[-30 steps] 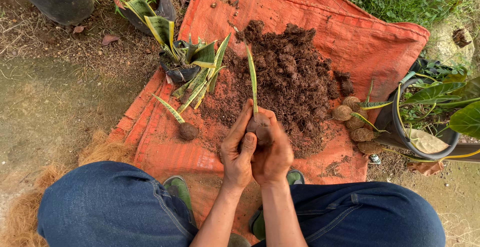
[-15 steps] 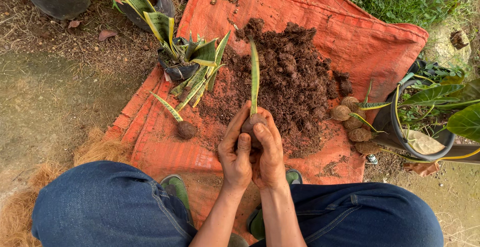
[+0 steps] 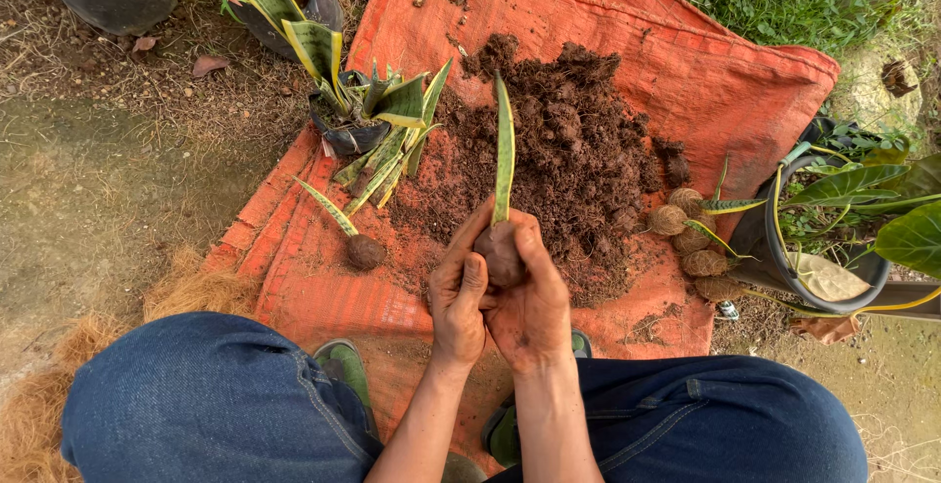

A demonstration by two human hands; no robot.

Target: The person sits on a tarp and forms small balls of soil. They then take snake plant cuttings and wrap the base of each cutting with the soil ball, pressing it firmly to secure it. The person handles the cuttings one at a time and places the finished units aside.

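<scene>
Both my hands cup a brown soil ball (image 3: 501, 256) with one long green leaf (image 3: 504, 150) rising out of it. My left hand (image 3: 457, 297) wraps the ball from the left, and my right hand (image 3: 534, 302) presses it from the right and below. Just beyond them lies a heap of dark soil (image 3: 569, 160) on an orange woven sheet (image 3: 686, 62). A finished soil ball with a striped leaf (image 3: 358, 245) lies on the sheet to the left of my hands.
A small black pot of striped cuttings (image 3: 363, 116) sits at the sheet's left edge. Several fibre-wrapped balls (image 3: 686, 238) lie at the right, beside a dark pot of broad leaves (image 3: 833, 248). Coconut fibre (image 3: 59, 385) lies by my left knee (image 3: 196, 405). Grass is at the far right.
My hands have kept turning and pressing the soil ball in place. The leaf has swung from leaning left to standing nearly upright.
</scene>
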